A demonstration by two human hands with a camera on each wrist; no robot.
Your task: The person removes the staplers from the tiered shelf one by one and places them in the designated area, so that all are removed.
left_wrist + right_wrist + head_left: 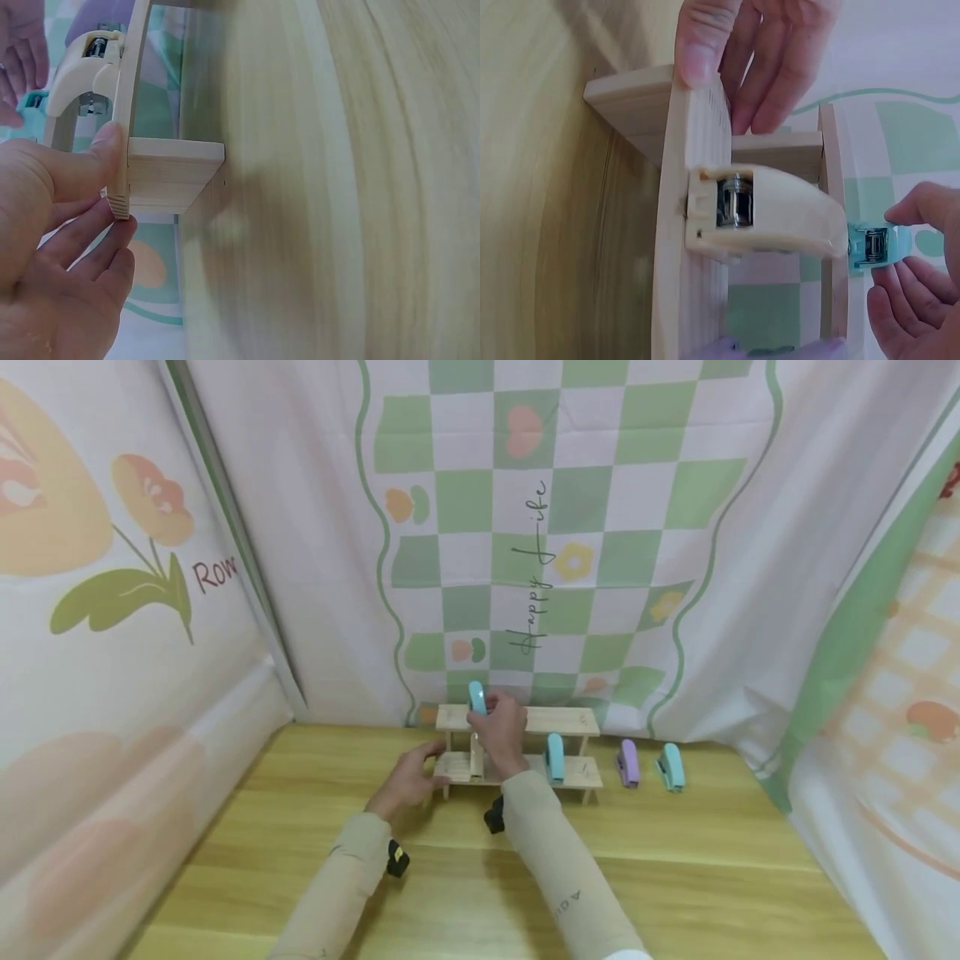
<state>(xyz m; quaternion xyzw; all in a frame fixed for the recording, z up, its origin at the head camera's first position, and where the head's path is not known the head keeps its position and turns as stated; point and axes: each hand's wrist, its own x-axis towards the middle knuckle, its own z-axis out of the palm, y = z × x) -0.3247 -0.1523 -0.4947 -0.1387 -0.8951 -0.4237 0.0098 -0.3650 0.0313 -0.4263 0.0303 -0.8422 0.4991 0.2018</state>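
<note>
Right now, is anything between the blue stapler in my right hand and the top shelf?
Nothing visible. The blue stapler in your right hand is right by the top shelf, though I can't tell whether they touch. The cream stapler stands lower, on the bottom shelf.

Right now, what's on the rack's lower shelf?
On the lower shelf: a cream stapler, part of a purple stapler seen in the wrist views, and a blue stapler. The right hand and sleeve cover the shelf's middle in the head view, so anything more there is hidden.
</note>
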